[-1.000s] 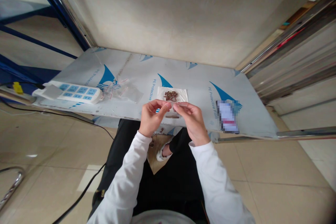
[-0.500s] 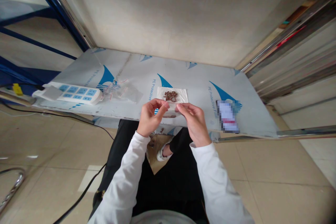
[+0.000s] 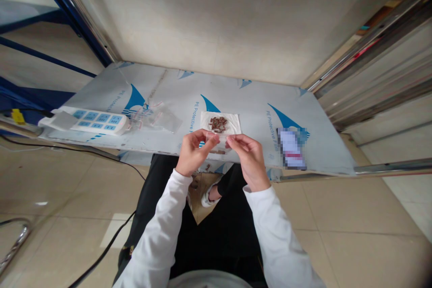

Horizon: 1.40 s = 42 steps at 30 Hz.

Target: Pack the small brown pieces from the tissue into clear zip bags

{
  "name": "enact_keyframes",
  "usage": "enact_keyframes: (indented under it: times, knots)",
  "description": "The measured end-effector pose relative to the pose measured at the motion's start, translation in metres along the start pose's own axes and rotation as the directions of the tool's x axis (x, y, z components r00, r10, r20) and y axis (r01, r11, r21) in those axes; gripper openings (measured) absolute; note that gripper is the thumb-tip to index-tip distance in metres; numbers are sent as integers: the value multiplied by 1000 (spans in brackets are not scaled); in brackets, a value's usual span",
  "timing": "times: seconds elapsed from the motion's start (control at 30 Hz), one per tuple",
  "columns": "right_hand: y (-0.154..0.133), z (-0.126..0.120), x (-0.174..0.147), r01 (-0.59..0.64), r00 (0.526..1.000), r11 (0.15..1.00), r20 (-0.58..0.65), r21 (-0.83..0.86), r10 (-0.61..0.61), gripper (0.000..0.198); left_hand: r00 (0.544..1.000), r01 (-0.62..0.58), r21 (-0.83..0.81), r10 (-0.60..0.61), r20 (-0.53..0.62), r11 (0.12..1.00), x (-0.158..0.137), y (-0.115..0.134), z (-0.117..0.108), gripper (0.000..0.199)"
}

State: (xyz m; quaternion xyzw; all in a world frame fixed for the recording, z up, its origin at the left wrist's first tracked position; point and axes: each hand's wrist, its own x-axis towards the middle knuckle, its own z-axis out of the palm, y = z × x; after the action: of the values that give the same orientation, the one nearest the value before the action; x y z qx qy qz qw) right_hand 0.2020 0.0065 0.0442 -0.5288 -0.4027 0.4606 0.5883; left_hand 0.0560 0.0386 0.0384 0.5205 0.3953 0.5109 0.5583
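Note:
My left hand (image 3: 193,151) and my right hand (image 3: 250,156) pinch the top edge of a small clear plastic bag (image 3: 223,146), one at each side. A few brown bits show low in the bag, close to the table's front edge. Just beyond my fingertips a white tissue (image 3: 233,122) lies flat, bearing a heap of small brown pieces (image 3: 218,124) whose kind I cannot make out. Both hands are closed at thumb and forefinger.
Several clear plastic bags (image 3: 165,117) lie to the left, beside a white power strip (image 3: 114,124) with blue sockets. At the right a phone (image 3: 290,149) rests near the front edge of the film-covered table (image 3: 226,91). A pale wall stands behind.
My fingertips stay together at the bag's top edge, and the bag's top now shows more plainly between them. The view has shifted very slightly; the heap and tissue stay put.

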Motion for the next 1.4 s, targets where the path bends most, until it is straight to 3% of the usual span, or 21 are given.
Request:
enact_keyframes:
  times: [0.13, 0.33, 0.57, 0.73, 0.9, 1.0, 1.1, 1.23, 1.33, 1.4]
  knots:
    - [-2, 0, -1, -1, 999, 1000, 40, -5, 1, 19, 995, 30, -27, -27, 100, 999, -1, 2, 3, 20]
    - [2, -1, -2, 0, 1000, 1000, 29, 26, -1, 19, 998, -60, 22, 59, 17, 998, -1, -3, 7, 15]
    - [0, 0, -6, 110, 994, 989, 17, -102, -108, 20, 998, -6, -17, 7, 64, 1000, -2, -2, 13, 18]
    - [2, 3, -8, 105, 994, 991, 18, -80, -104, 20, 999, -34, 38, 34, -11, 999, -3, -3, 13, 15]
    - [4, 0, -6, 95, 995, 995, 23, -40, -94, 18, 994, -2, 3, 2, 110, 1000, -2, -5, 6, 18]
    - [6, -3, -5, 75, 997, 996, -18, -50, -76, 19, 999, 13, -26, -11, 50, 1000, 0, -10, 4, 19]
    - [9, -3, -5, 49, 999, 999, 17, -7, -49, 20, 999, 6, -12, -7, -45, 1000, 1, -14, 7, 20]
    - [12, -3, -9, 25, 999, 1000, 33, 2, -25, 18, 1000, 1, 44, -2, 14, 999, -1, -12, 11, 25]
    - [11, -10, -10, 16, 1000, 1000, 0, -9, -16, 17, 989, 22, 119, -39, 144, 993, 0, -12, 0, 34]
    - [10, -22, -7, 11, 998, 1000, -63, -18, -12, 20, 993, 43, 207, -65, 102, 977, 2, -16, -19, 46]
